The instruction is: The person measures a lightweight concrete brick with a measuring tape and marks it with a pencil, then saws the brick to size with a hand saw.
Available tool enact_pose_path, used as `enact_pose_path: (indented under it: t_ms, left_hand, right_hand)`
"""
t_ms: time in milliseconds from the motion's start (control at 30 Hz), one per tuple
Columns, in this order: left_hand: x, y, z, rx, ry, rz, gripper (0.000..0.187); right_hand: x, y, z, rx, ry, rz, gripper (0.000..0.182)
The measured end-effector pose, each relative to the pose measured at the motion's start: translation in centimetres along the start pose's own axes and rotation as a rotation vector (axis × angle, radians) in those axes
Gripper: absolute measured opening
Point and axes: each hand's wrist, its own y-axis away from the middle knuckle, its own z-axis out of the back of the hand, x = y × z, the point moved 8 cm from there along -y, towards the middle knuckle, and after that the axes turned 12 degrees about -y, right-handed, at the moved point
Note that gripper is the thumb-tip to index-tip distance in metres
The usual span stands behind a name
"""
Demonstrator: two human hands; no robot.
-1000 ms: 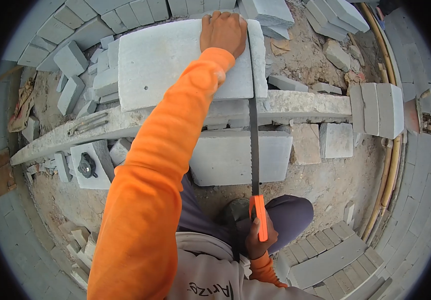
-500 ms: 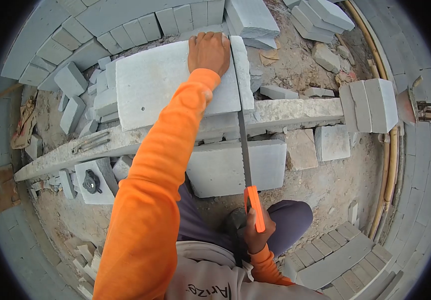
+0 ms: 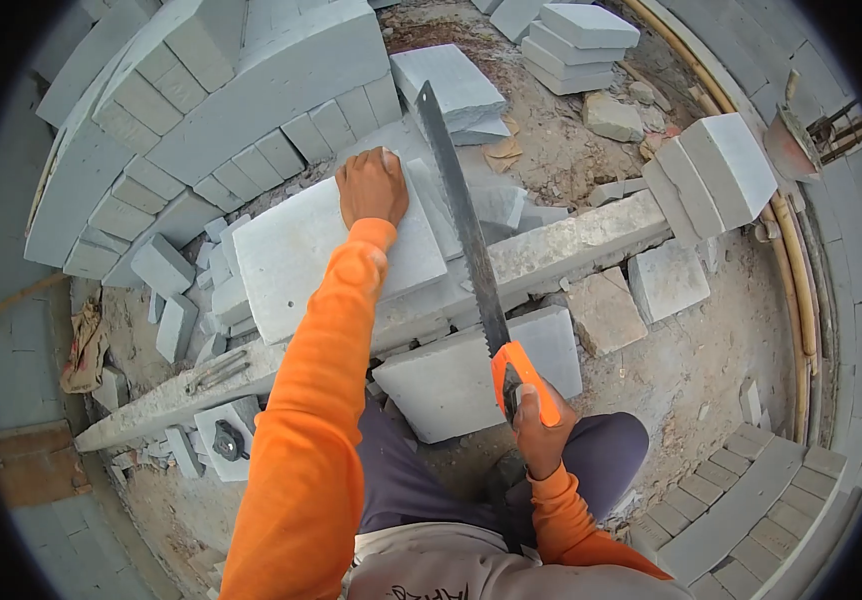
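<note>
A hand saw (image 3: 464,215) with an orange handle is in my right hand (image 3: 543,425), its fingers wrapped round the grip. The toothed blade points up and away, clear of the right edge of a light grey block (image 3: 301,255). My left hand (image 3: 373,187) presses on the far right part of that block, fingers curled over its far edge. The block rests on a long concrete beam (image 3: 591,235). Nearer to me another grey block (image 3: 426,385) leans below the beam, partly behind the saw handle.
Stacked blocks form a wall (image 3: 271,70) at the upper left. More slabs (image 3: 716,170) stand at the beam's right end. A black tape measure (image 3: 229,440) lies on a block at the lower left. Bamboo poles (image 3: 796,290) run along the right; rubble lies around.
The saw blade has come out of the gap at the block's right edge and is now raised, tilted to the left. The cut strip there no longer stands upright alongside. The view has turned.
</note>
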Motion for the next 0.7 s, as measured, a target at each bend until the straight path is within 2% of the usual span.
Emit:
enact_pose_path:
  t_ms: [233,467,633,700]
  left_hand:
    - [-0.4,-0.2,0.1,-0.015,0.006,0.015,0.035]
    - [-0.2,-0.5,0.0,-0.022,0.011,0.030,0.037]
    - [0.3,-0.5,0.2,0.000,0.077,0.097,0.036]
    - [0.8,-0.1,0.7,-0.090,0.195,0.106,0.034]
  right_hand:
    - [4.1,-0.7,0.1,-0.004,0.076,0.156,0.030]
    - [4.0,-1.0,-0.3,0.046,0.015,0.139,0.030]
    - [6.6,-1.9,-0.1,0.115,0.041,0.092,0.028]
    - [8.5,-2.9,0.1,0.097,0.042,0.235,0.029]
